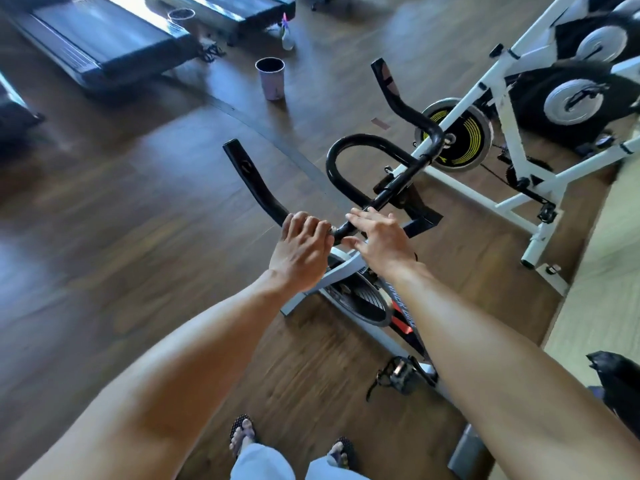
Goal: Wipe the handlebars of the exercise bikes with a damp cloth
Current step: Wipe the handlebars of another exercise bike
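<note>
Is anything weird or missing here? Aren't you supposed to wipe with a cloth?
Yes, no cloth shows. The left hand grips the black handlebar bare, and the right hand rests open on it, also without a cloth. Nothing looks spilled or broken.

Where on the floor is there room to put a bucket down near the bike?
Bare wood floor lies left of the black handlebar, bordered by the treadmills and the pink cup. To the right it is crowded: white bikes stand close together.
</note>
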`<state>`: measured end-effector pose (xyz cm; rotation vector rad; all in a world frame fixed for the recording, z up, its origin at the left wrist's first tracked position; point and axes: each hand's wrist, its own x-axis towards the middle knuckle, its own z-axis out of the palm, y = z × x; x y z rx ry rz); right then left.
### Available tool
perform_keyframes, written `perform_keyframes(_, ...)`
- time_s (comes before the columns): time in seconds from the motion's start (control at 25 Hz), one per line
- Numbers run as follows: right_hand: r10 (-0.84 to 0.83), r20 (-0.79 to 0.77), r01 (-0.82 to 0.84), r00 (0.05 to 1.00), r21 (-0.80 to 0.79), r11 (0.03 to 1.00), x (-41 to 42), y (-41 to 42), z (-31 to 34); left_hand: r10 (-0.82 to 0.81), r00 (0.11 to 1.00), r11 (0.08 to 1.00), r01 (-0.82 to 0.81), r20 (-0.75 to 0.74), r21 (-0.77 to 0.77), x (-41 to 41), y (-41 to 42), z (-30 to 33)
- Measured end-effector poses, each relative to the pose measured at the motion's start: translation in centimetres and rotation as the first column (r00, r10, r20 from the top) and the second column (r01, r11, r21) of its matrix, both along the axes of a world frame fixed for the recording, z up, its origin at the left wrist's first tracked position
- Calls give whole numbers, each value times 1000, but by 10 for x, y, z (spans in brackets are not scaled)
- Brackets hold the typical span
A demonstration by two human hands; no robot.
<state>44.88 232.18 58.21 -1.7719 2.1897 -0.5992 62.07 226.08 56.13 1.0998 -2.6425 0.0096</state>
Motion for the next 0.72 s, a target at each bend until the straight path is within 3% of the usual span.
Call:
perform_keyframes(0.16, -3, 29, 3, 1000, 6, 1000, -2, 1, -2, -157, 985, 986, 160, 75, -37, 27, -28, 15)
perform_keyframes(0.28, -11, 46, 12, 999, -12, 1000, -2, 1, -4, -157, 984, 987, 160, 90, -28, 43, -48, 19)
perform_keyframes(0.44, -24, 30, 24, 999, -26, 999, 1, 2, -4, -100, 993, 995, 100, 55, 3, 23, -29, 5)
perform_keyframes(0.6, -10, -95, 8, 995, -24, 1000, 1, -3, 0, -6, 997, 999, 2, -77, -54, 2, 0, -8)
perform_keyframes(0.72, 74, -131, -84, 989, -71, 994, 2, -6, -4, -160, 976, 976, 134, -148, -170, 11, -13, -15)
